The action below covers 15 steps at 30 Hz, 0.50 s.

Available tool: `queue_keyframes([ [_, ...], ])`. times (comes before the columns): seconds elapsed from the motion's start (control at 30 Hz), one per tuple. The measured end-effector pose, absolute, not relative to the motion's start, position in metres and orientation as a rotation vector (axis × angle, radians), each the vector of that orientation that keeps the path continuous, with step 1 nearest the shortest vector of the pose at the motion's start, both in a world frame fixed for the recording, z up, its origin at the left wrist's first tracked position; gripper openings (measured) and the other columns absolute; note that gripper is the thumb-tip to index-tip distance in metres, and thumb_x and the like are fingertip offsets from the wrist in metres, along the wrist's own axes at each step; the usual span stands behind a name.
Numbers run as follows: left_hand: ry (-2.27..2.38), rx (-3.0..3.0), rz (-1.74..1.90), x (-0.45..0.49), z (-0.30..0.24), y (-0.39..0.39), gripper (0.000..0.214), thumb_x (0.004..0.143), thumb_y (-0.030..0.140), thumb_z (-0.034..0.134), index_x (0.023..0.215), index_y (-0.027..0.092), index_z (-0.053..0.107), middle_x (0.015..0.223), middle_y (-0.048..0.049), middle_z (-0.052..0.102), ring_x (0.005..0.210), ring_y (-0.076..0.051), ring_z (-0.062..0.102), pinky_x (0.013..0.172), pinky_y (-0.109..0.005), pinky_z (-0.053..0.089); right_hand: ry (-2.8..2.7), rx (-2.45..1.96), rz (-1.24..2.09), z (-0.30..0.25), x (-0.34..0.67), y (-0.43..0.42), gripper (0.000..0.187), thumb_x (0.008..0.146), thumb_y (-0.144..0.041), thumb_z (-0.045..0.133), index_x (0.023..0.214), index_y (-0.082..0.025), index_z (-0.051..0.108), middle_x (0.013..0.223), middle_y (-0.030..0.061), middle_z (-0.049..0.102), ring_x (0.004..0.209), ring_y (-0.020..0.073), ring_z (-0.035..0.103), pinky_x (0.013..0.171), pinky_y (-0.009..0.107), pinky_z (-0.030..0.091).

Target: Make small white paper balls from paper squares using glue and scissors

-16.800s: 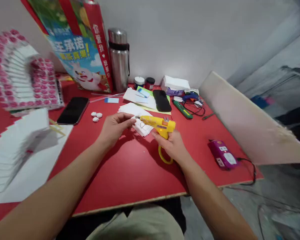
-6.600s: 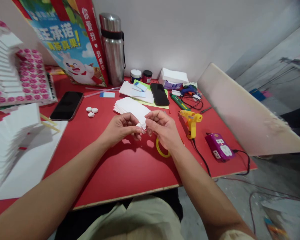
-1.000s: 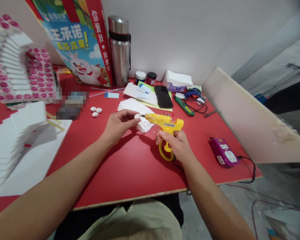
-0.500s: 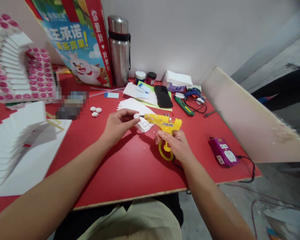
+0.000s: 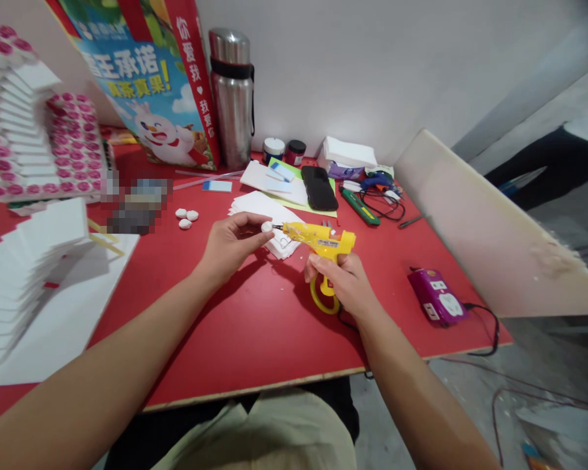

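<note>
Between the thumb and fingertips of my left hand [image 5: 232, 247] is a small round white piece [image 5: 267, 227]. My right hand [image 5: 340, 277] is wrapped round the handle of a yellow hot glue gun [image 5: 311, 234], its nozzle pointing left at the white piece. Nozzle and piece are at or very near contact; I cannot tell whether glue is coming out. Under them lies a stack of white paper sheets [image 5: 287, 247]. Three similar white pieces [image 5: 185, 223] rest on the red table [image 5: 255, 333], left of my left hand.
Stacked white steps [image 5: 34, 274] stand at the left on a white board. Along the back are a gift bag [image 5: 161, 85], a steel thermos [image 5: 231, 98], small jars and a black phone [image 5: 319, 188]. A green-handled tool [image 5: 360, 206] and a purple power box [image 5: 437, 297] with its cord lie right.
Both hands, the white piece and the glue gun stay almost where they were. The whole view has shifted very slightly.
</note>
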<state>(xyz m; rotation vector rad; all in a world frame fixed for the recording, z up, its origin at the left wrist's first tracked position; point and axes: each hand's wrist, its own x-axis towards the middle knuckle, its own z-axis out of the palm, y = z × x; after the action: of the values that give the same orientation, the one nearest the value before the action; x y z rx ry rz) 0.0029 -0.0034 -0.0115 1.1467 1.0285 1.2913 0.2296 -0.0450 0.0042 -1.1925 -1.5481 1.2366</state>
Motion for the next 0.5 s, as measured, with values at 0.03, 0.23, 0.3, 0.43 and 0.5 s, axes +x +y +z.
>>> queue_keyframes([
  [0.03,1.025,1.137,1.29,0.003,-0.0114,-0.0034,0.039,0.068,0.032,0.091,0.101,0.013,0.078,0.083,-0.0045,0.073,0.076,-0.017,0.069,0.076,-0.032,0.057,-1.547,-1.189,1.241,0.004,0.2297,-0.0448,0.041,0.091,-0.05,0.065,0.064,-0.019,0.067,0.066,0.0033,0.065,0.068,0.0173,0.06,0.071,0.032,0.045],
  [0.23,1.013,1.113,1.295,0.0039,-0.0113,-0.0029,0.039,0.068,0.031,0.091,0.101,0.013,0.078,0.081,-0.0037,0.073,0.073,-0.017,0.069,0.073,-0.032,0.058,-1.552,-1.188,1.252,0.0034,0.2301,-0.0448,0.041,0.093,-0.049,0.064,0.064,-0.019,0.066,0.065,0.0029,0.064,0.067,0.0172,0.059,0.071,0.033,0.045],
  [0.3,1.001,1.102,1.293,0.0038,-0.0112,-0.003,0.039,0.068,0.031,0.091,0.101,0.013,0.078,0.082,-0.0036,0.073,0.074,-0.016,0.069,0.074,-0.032,0.058,-1.551,-1.186,1.248,0.0026,0.2307,-0.0445,0.041,0.093,-0.048,0.065,0.064,-0.019,0.066,0.065,0.0029,0.064,0.067,0.0173,0.059,0.071,0.033,0.045],
  [0.43,0.984,1.062,1.296,0.0033,-0.0111,-0.0029,0.039,0.068,0.03,0.092,0.101,0.014,0.078,0.082,-0.0037,0.074,0.074,-0.016,0.069,0.076,-0.031,0.058,-1.558,-1.204,1.245,0.0005,0.2325,-0.0437,0.043,0.093,-0.049,0.065,0.063,-0.019,0.066,0.065,0.0034,0.064,0.066,0.0175,0.059,0.07,0.033,0.046],
  [0.5,0.97,1.025,1.301,0.0028,-0.0121,-0.0021,0.039,0.067,0.03,0.092,0.1,0.014,0.078,0.083,-0.0037,0.074,0.075,-0.016,0.07,0.075,-0.031,0.058,-1.553,-1.207,1.248,0.0008,0.2321,-0.0442,0.043,0.093,-0.049,0.065,0.063,-0.019,0.066,0.064,0.0034,0.064,0.066,0.0171,0.06,0.069,0.032,0.046],
])
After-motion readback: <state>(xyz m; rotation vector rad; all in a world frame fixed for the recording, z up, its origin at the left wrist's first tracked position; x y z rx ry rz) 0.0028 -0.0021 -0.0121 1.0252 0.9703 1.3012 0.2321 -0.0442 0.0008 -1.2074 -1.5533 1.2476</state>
